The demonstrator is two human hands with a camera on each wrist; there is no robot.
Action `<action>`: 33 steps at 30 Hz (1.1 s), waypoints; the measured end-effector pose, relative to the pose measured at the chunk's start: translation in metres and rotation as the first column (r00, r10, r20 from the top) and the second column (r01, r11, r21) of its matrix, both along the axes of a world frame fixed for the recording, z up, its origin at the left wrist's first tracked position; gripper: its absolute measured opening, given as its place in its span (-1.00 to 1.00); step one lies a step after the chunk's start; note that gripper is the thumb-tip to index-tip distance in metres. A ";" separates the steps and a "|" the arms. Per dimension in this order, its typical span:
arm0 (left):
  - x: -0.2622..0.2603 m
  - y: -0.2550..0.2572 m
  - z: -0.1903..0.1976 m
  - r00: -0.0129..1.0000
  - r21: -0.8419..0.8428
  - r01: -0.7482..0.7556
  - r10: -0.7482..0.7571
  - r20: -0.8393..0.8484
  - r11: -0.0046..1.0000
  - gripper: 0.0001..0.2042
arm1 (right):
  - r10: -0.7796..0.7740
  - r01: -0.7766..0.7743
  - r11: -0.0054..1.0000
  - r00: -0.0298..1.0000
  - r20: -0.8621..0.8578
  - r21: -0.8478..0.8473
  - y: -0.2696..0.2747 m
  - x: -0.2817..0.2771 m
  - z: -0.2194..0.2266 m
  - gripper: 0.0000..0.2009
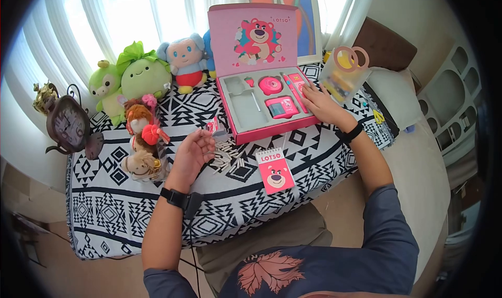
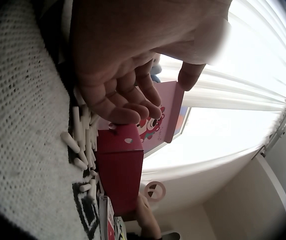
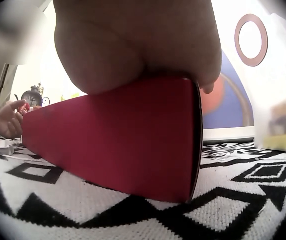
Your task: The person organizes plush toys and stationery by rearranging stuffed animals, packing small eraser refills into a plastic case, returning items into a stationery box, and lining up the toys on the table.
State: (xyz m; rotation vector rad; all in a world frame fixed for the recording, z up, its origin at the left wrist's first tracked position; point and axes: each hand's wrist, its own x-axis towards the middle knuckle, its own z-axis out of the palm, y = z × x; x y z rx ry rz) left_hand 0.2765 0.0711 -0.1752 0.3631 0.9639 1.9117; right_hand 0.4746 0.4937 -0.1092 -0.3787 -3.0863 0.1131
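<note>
A pink gift box (image 1: 282, 129) with a Lotso bear on its raised lid lies open on the patterned cloth. My right hand (image 1: 321, 105) rests on its right edge, fingers laid over a long pink case (image 1: 296, 80) in the tray; the palm sits on the box wall (image 3: 118, 140). My left hand (image 1: 194, 152) is loosely curled, palm turned up, thumb apart in the left wrist view. Just beyond its fingertips shows a small pink-and-clear packet (image 1: 212, 126). White sticks (image 1: 230, 159) lie scattered beside that hand. The tray also holds a round pink item (image 1: 270, 85) and a pink item with a screen (image 1: 282, 107).
A Lotso notepad (image 1: 275, 172) lies in front of the box. Plush toys (image 1: 145, 73) line the back, dolls (image 1: 141, 159) and a clock (image 1: 70, 123) stand left. A translucent bag (image 1: 342, 81) with ring handles stands right, near yellow scissors (image 1: 378, 116).
</note>
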 end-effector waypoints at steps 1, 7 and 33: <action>0.000 0.000 0.001 1.000 0.008 0.002 -0.002 0.004 1.000 -0.68 | 0.015 -0.015 1.000 1.000 0.002 -0.003 -0.001 0.000 0.003 -0.34; -0.001 0.002 -0.002 0.990 -0.010 -0.138 0.139 0.004 0.990 -0.80 | 0.240 -0.215 0.971 0.859 -0.451 0.107 -0.075 0.012 0.030 -0.62; 0.002 0.005 0.001 0.952 -0.144 -0.284 0.260 -0.163 0.948 -0.89 | 0.495 -0.462 0.761 0.867 -0.053 -0.455 -0.169 0.029 0.017 -0.15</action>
